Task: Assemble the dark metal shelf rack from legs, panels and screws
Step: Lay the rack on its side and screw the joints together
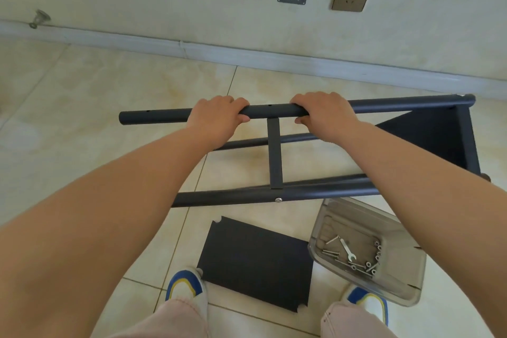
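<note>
We grip the top leg (274,111) of the rack lying on its side on the floor (82,96). Left hand (219,118) and right hand (326,115) both wrap it, fingers (238,103) curled over, either side of the crossbar (275,156)

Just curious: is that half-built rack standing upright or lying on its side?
On its side: the rack's legs run level above the floor, both hands gripping the top leg.

Dark grey rack legs (274,111), black panel (255,261), cream marbled floor tiles (82,96), blue-yellow-white shoes (186,285)
</note>
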